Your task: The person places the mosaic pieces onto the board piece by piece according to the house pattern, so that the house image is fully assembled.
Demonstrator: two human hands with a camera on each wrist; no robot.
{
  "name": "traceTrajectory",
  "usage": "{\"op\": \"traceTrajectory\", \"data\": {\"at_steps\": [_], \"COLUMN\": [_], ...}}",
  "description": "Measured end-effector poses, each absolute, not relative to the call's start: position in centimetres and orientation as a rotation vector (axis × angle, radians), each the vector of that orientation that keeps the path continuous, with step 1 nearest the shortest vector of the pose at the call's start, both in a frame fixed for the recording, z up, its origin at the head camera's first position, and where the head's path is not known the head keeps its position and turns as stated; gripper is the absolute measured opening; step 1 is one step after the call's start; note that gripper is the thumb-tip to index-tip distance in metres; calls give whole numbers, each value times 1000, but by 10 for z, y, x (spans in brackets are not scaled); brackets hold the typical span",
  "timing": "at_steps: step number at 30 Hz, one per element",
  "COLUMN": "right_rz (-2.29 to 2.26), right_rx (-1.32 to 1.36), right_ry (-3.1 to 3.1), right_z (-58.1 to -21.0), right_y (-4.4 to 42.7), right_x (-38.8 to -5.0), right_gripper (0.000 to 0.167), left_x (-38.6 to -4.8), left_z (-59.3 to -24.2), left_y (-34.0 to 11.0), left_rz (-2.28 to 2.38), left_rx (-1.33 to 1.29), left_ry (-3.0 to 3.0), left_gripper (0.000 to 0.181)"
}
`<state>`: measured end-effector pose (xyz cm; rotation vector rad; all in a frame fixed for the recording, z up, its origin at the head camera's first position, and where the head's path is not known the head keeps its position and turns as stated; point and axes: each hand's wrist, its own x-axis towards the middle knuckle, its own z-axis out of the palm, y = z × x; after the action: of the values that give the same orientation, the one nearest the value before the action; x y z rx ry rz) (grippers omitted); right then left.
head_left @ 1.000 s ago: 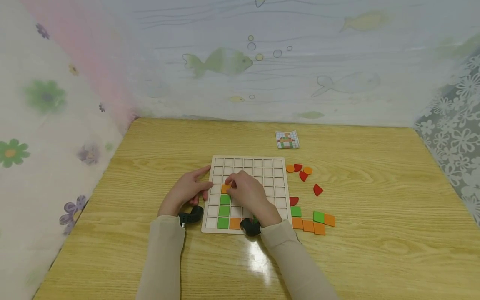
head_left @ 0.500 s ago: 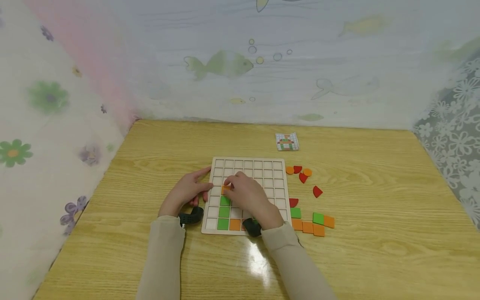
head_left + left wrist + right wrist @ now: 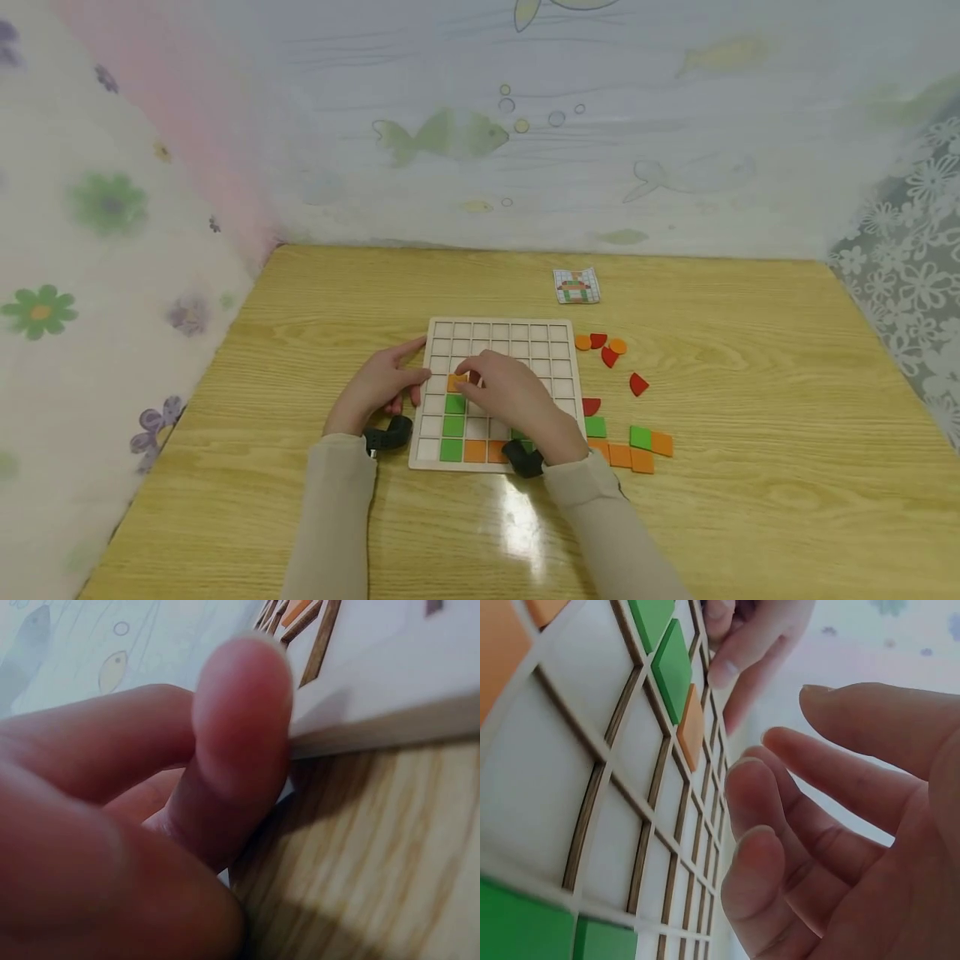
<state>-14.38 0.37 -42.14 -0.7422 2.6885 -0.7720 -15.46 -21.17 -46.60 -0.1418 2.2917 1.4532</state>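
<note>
The square orange tile [image 3: 456, 383] is in the board [image 3: 559, 367], in the second column from the left edge, about halfway between near and far edges. Being square, it has no long axis; if it sits fully flat, I cannot tell. The right hand [image 3: 517, 396] is nearer: its fingertips are just beside the tile, on the side of the board's right edge. These fingers are half bent, with the thumb a little apart, and hold nothing; whether one touches the tile is not certain. The left hand [image 3: 377, 386] is loosely spread and grips nothing, its thumb and forefinger at the board's left edge, with the first column between thumb and tile.

Toward the near edge, three green tiles [image 3: 453, 426] fill the same column, and orange squares [image 3: 475, 451] lie in the nearest row. The dark wrist unit [image 3: 522, 459] and the right palm hide some cells there. Past the board's right edge, loose square tiles [image 3: 642, 461] lie on the tabletop [image 3: 255, 400]; farther come red quarter pieces [image 3: 638, 384], then orange discs [image 3: 618, 346]. A small pattern card [image 3: 577, 286] is near the tabletop's far edge.
</note>
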Motion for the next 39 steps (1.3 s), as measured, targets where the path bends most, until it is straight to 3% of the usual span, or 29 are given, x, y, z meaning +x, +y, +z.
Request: {"op": "traceTrajectory", "data": {"at_steps": [39], "right_rz": [-784], "right_rx": [-700], "right_ry": [2772], "right_z": [-427], "right_y": [97], "right_x": [-114], "right_gripper": [19], "left_x": [-152], "left_z": [-466], "left_y": [-212], "left_rz": [1503], "left_rx": [-154], "left_ry": [2265], "left_gripper": [57]}}
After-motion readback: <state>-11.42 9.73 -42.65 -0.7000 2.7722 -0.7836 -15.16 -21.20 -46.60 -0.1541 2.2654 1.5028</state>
